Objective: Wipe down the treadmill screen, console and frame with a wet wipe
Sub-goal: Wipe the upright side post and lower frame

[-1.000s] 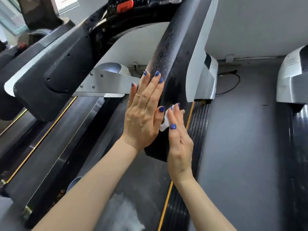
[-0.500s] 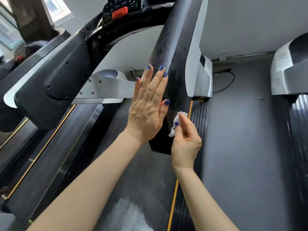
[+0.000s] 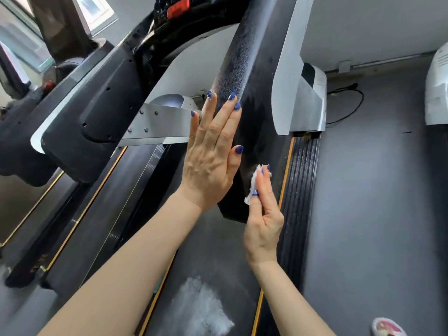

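The treadmill's black right upright [image 3: 252,76] slants down from the console [image 3: 179,8], whose red button shows at the top edge. My left hand [image 3: 213,154] lies flat with straight fingers against the upright's inner face. My right hand [image 3: 263,214] holds a crumpled white wet wipe [image 3: 253,184] between thumb and fingers and presses it on the lower part of the upright, just right of my left thumb. Most of the wipe is hidden under my fingers.
The black left upright and handrail [image 3: 97,112] slant across the left. A silver crossbar [image 3: 157,124] spans between the uprights. The running belt [image 3: 206,263] lies below, with a ribbed side rail [image 3: 298,190]. A second treadmill [image 3: 436,93] stands at the right; a cable [image 3: 349,105] crosses the grey floor.
My right hand has slid the wipe a little lower and back up along the upright. My left hand has stayed flat on the same spot. The camera has tilted slightly.
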Demonstrator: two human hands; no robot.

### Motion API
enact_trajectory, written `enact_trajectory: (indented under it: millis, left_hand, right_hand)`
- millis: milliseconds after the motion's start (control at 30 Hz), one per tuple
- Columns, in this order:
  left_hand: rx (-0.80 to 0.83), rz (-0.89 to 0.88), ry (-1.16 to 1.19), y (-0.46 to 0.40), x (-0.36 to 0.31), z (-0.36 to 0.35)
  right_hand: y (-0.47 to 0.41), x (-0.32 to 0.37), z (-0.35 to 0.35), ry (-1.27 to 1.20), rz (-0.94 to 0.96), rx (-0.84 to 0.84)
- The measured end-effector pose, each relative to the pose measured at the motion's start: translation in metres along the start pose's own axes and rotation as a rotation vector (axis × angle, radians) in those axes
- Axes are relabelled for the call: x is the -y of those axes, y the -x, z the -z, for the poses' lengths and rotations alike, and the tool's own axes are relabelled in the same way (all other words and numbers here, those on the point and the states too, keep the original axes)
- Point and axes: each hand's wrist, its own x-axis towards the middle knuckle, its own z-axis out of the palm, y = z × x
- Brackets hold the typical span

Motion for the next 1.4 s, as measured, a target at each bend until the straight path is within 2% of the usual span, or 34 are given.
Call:
enact_trajectory:
  millis: [100, 267, 300, 433, 467, 633, 700, 833, 1067, 1167, 1300, 1400]
  left_hand:
    - [-0.005, 0.042, -0.016, -0.001, -0.002, 0.002]
    - [0.047, 0.034, -0.082, 0.016, -0.017, -0.003]
    - [0.053, 0.038, -0.100, 0.021, -0.020, -0.005]
    - [0.049, 0.096, -0.138, 0.026, -0.024, -0.008]
    - [0.055, 0.102, -0.144, 0.025, -0.024, -0.008]
    - [0.090, 0.117, -0.155, 0.026, -0.024, -0.006]
    - [0.105, 0.122, -0.163, 0.026, -0.025, -0.004]
    - [0.134, 0.112, -0.174, 0.026, -0.025, 0.001]
    - [0.094, 0.186, -0.170, 0.023, -0.028, -0.004]
    - [0.107, 0.176, -0.171, 0.024, -0.027, -0.003]
    - [0.115, 0.185, -0.167, 0.024, -0.027, -0.003]
    - [0.106, 0.195, -0.162, 0.024, -0.028, -0.004]
  right_hand:
    - [0.000, 0.006, 0.005, 0.071, -0.102, 0.089]
    - [0.030, 0.004, 0.018, 0.230, 0.100, 0.402]
    - [0.025, -0.005, 0.026, 0.249, 0.082, 0.430]
    - [-0.007, -0.017, 0.040, 0.206, -0.214, 0.414]
    - [-0.007, -0.011, 0.037, 0.186, -0.212, 0.421]
    - [0.008, -0.007, 0.044, 0.253, 0.137, 0.623]
    - [-0.008, -0.019, 0.051, 0.257, 0.112, 0.622]
    - [-0.040, -0.016, 0.046, 0.162, -0.110, 0.512]
    - [-0.020, -0.022, 0.063, 0.263, -0.031, 0.680]
    - [-0.058, -0.029, 0.058, 0.279, -0.053, 0.631]
    - [-0.123, -0.033, 0.048, 0.313, -0.197, 0.516]
    - [-0.130, -0.030, 0.046, 0.301, -0.229, 0.514]
